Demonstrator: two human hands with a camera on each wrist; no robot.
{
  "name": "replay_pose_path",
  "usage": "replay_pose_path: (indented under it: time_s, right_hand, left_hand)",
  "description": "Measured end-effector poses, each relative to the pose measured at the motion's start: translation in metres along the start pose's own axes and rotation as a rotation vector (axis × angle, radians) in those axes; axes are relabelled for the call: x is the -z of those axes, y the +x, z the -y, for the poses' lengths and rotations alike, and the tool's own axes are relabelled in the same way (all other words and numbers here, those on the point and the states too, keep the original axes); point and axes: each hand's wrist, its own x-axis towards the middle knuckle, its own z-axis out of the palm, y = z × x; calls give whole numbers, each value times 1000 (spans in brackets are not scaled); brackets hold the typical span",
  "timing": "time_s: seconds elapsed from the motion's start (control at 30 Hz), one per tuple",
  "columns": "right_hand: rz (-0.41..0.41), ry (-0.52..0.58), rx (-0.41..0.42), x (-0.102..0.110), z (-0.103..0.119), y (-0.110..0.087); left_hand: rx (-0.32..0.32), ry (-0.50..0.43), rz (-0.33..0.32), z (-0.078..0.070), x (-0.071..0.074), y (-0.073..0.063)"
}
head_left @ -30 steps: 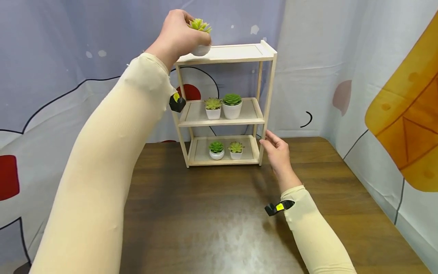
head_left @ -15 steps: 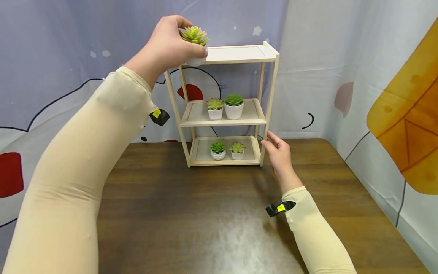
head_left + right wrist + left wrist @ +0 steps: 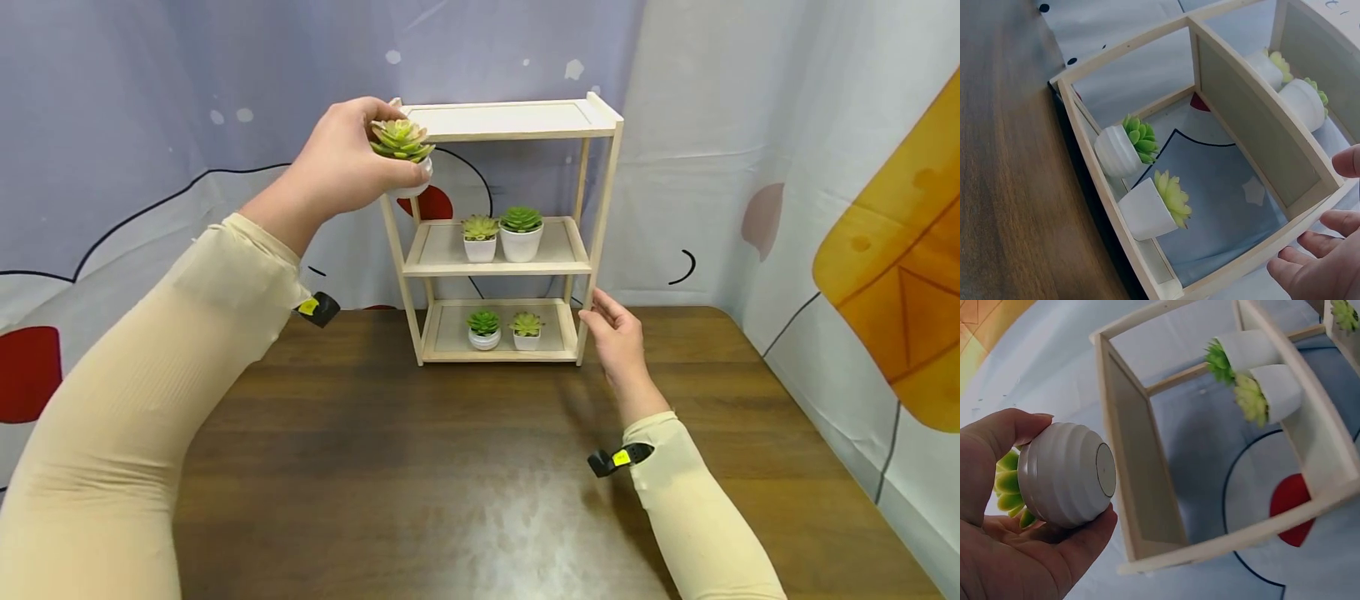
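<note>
The left grip (image 3: 341, 162) holds a potted succulent (image 3: 402, 142), thumb and fingers curled round its ribbed white pot (image 3: 1063, 475). The plant is in the air by the upper left front corner of a pale shelf unit (image 3: 517, 119); whether it touches the frame cannot be told. Its long axis, from pot base to rosette, is close to upright in the head view, rosette up and leaning slightly left; in the left wrist view the axis lies across, rosette left and flat base turned right. The right grip (image 3: 618, 342) is at the right front post (image 3: 603, 200), thumb and fingers to either side; whether they pinch it cannot be told. The middle shelf (image 3: 442, 246) carries a yellow-green succulent (image 3: 480, 237) left of a larger green succulent (image 3: 521, 236). On the bottom shelf (image 3: 450, 329), a small green succulent (image 3: 484, 331) is left of a small yellow-green succulent (image 3: 527, 332). The unit stands on a brown tabletop (image 3: 375, 467), before a printed curtain (image 3: 697, 125).
</note>
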Motion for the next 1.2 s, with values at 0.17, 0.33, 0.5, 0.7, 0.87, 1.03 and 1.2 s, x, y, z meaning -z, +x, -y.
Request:
replay_pose_path:
  time_s: [0.17, 0.33, 0.5, 0.7, 0.87, 1.03, 1.2]
  right_hand:
    - [-3, 2, -4, 2, 1, -1]
    - [-5, -4, -3, 3, 1, -3]
    - [-12, -7, -10, 3, 1, -3]
    - [1, -5, -18, 0, -1, -2]
    - [0, -8, -17, -1, -4, -2]
    - [15, -2, -14, -1, -6, -2]
    - [24, 8, -7, 0, -6, -1]
  left_hand:
    - [-5, -30, 2, 23, -5, -7]
    - [-2, -49, -3, 45, -8, -17]
    - [12, -60, -5, 62, -11, -24]
    - [45, -66, -16, 84, -14, -34]
    - [81, -72, -11, 104, -23, -39]
    - [97, -95, -10, 124, -33, -44]
    - [116, -120, -3, 145, -45, -49]
